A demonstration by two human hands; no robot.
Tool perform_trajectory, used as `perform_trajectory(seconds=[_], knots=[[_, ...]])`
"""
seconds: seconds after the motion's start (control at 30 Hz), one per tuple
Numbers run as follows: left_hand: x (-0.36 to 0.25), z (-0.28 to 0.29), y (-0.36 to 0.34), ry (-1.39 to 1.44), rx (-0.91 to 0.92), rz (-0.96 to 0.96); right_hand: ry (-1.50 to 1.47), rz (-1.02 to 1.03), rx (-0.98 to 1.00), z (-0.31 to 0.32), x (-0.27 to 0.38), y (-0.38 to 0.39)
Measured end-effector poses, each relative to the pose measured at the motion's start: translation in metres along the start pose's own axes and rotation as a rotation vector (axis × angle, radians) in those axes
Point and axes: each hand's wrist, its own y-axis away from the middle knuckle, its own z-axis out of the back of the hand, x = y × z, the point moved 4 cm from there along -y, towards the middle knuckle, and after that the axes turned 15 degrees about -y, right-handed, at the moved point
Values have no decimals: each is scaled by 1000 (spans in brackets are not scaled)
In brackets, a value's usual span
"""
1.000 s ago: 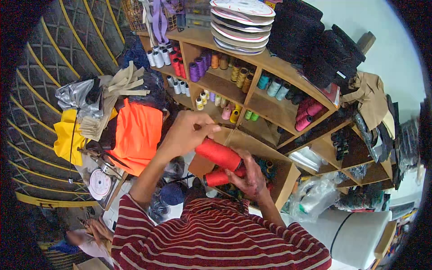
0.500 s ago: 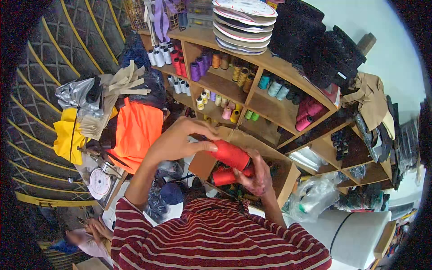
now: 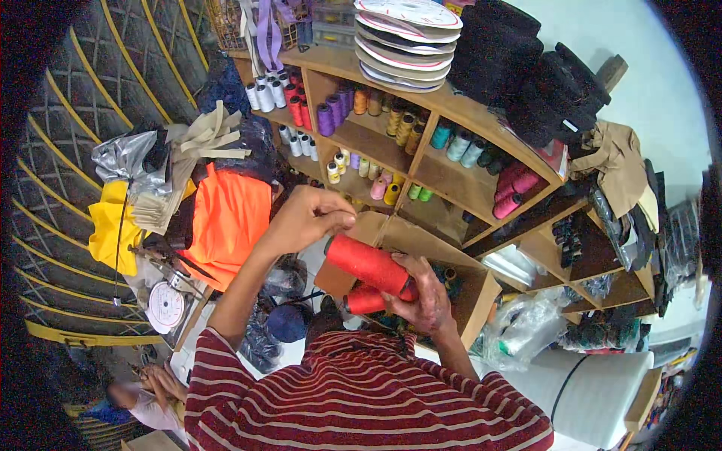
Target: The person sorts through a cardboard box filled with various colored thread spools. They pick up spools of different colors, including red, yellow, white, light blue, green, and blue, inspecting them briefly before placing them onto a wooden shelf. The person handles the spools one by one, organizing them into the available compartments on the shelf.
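Note:
Two red thread spools, an upper one [image 3: 367, 264] and a lower one [image 3: 364, 299], lie one above the other, tilted, in front of my chest. My right hand [image 3: 425, 297] grips both at their right ends, with its fingers across the upper spool. Just beyond the upper spool's left end is my left hand [image 3: 312, 216], thumb and fingertips pinched together and apart from the spool. Whatever the pinch holds, if anything, is too fine to make out. Beneath the spools an opened cardboard box [image 3: 475, 307] holds dark things, partly hidden by my right hand.
A wooden shelf [image 3: 376, 139] with thread spools of many colours stands ahead, stacked white reels [image 3: 408, 45] on top. Bright orange fabric [image 3: 229, 225] lies to the left. Clear plastic bags [image 3: 526, 327] and a white foam roll [image 3: 602, 391] are at right. Another person [image 3: 154, 398] sits at lower left.
My left hand has come off the upper spool and moved up and left, its fingers closing into a pinch. Both spools, in my right hand, have shifted slightly left.

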Motion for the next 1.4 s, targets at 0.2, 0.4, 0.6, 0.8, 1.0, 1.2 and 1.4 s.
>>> perform_trajectory(seconds=[0.2,0.4,0.6,0.8,1.0,1.2,1.4], knots=[[-37,16,11,-33,-128,-213,53,-46,-80,6,-4,7],[-34,10,23,-153,139,-38,35,-63,-69,7,-5,8],[-13,6,21,65,176,-122,101,-5,58,8,2,9],[-19,-1,20,-228,145,-127,71,-51,106,-1,-6,24],[-32,-1,27,-334,-134,-98,-87,-273,-47,12,-13,21],[-54,-19,33,-261,-25,-414,-146,-322,-63,14,-10,19],[-47,-30,40,-152,-170,-322,-56,-215,-79,8,-11,24]])
